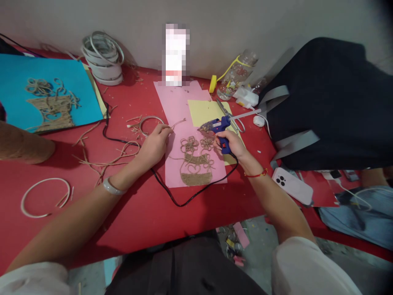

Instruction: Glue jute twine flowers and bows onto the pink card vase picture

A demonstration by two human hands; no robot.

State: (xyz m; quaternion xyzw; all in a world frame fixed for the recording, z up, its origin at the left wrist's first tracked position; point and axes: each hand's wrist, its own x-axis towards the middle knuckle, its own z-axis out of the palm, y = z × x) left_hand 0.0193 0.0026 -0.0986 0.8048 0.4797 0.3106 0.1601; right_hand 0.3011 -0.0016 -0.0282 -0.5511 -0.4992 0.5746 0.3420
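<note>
Both forearms reach in from the bottom corners of the frame, bare and angling toward the centre. The left hand lies low, left of centre, palm down, its fingers drawn together and pointing right. The right hand sits just right of centre, well apart from it — wrist raised, fingers curled closed.

Red table, blue card bearing a jute design, pink paper sheet, white strip coil, white hoop, jute twine scraps, black cable, pale pink phone
</note>
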